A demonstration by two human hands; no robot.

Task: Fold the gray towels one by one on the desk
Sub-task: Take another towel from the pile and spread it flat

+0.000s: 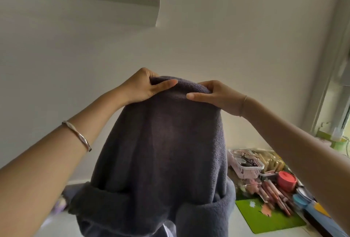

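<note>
Left hand (144, 87) and right hand (214, 96) each pinched the top edge of the gray towel (162, 151), thumb laid along the near face and fingers curled over behind it. The 2 hands sat close together, with a hump of cloth bulging up between them. The towel hung upright from that grip, long axis vertical and broad face toward the camera. Its lower end bunched into thick rolls low over the white desk (236, 225); whether those rolls rested on the desk could not be told. A silver bangle (77, 135) circled the left wrist. Right of the towel's lower half stood a pink basket (246, 164) and a green mat (269, 216). Above the towel, to its left, a white shelf (94, 3) jutted from the wall.
</note>
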